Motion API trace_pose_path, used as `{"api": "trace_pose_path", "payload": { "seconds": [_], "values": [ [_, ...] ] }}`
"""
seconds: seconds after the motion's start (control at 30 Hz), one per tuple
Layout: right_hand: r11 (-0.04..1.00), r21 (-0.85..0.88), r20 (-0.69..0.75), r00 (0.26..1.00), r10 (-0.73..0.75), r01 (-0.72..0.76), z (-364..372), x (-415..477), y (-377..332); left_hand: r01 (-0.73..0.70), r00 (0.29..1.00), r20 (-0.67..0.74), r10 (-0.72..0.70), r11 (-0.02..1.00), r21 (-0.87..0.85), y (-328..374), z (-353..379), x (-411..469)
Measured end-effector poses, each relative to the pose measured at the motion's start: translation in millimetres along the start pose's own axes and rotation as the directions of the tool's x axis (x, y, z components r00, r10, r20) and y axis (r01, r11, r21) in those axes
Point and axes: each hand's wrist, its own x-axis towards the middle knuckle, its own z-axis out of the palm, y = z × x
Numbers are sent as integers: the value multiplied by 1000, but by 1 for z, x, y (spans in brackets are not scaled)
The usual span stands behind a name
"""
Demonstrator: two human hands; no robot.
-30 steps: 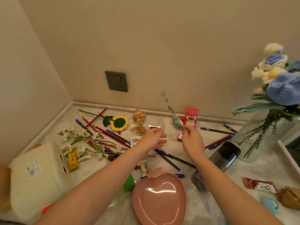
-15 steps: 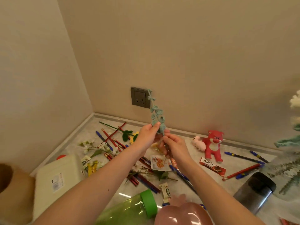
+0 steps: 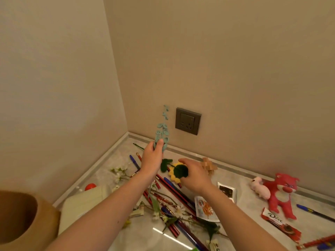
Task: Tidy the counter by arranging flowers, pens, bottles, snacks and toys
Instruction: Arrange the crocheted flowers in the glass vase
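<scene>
Yellow knitted sunflower point(image 3: 176, 172), green centre up, flat on the worktop point(image 3: 241, 182) near the back wall, directly under the right hand point(image 3: 194, 176). Right grip: fingers curled down over the flower head, touching or just short of it; whether pinched shut, not discernible. Stem not clearly traceable; dark green leaf point(image 3: 165, 164) at the left of the head, so long axis judged to run left and away, toward the corner. Left hand point(image 3: 153, 156) raised above the worktop, grip closed round the lower end of a teal leafy sprig point(image 3: 161, 130), sprig upright, tip level with the wall socket point(image 3: 188, 121). Right hand nearer the sunflower; left hand occupied. Next move, as a judgement: close on the flower head or just behind it, lift along the stem line to clear the red and blue pens point(image 3: 172, 189) lying crossed just beside it. Risk: stem snagging on pens or on the white blossom twigs point(image 3: 119, 172).
</scene>
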Motion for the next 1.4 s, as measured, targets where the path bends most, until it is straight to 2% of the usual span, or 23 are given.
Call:
{"api": "trace_pose_path", "payload": {
  "seconds": [0.1, 0.23, 0.37, 0.47, 0.53, 0.63, 0.73, 0.83, 0.93, 1.03, 1.1, 1.27, 1.4],
  "values": [
    [995, -82, 61, 997, -52, 57, 10, 14, 5, 6, 1000, 15, -6, 1000, 6, -1, 1, 4],
    [995, -91, 136, 991, -15, 27, 18, 31, 8, 33, 999, 29, -33, 999, 0, -3, 1, 7],
    [990, -138, 77, 997, 10, 0, 17, 33, 4, 53, 998, 47, -51, 998, -28, -7, 1, 11],
    [999, 32, -48, 999, -3, 5, 5, 28, -7, 44, 998, 40, -43, 999, -24, -7, 0, 10],
    [989, 149, -128, 992, 9, 10, -11, 21, -17, -17, 999, 48, 16, 1000, 2, -5, -1, 4],
    [952, 307, -167, 984, 57, -3, -40, 3, -33, -160, 987, 32, 159, 986, 38, 7, 0, -9],
    [878, 479, -204, 973, 109, 2, -71, -24, -47, -342, 939, 15, 345, 923, 177, 22, 3, -23],
    [838, 545, -248, 958, 143, 16, -98, -59, -49, -486, 873, 111, 474, 833, 265, 37, 11, -38],
    [777, 629, -309, 925, 220, 25, -120, -96, -48, -565, 824, 238, 514, 775, 283, 49, 27, -59],
    [701, 711, -366, 884, 292, 63, -139, -132, -41, -634, 764, 340, 548, 736, 238, 52, 49, -85],
    [653, 752, -405, 843, 353, 87, -150, -156, -32, -650, 729, 396, 558, 746, 145, 54, 67, -107],
    [583, 801, -469, 749, 467, 138, -169, -215, -11, -618, 658, 468, 591, 778, -113, 65, 107, -164],
    [556, 811, -499, 712, 493, 183, -183, -263, 1, -554, 631, 488, 603, 791, -261, 69, 128, -211]
  ]
}}
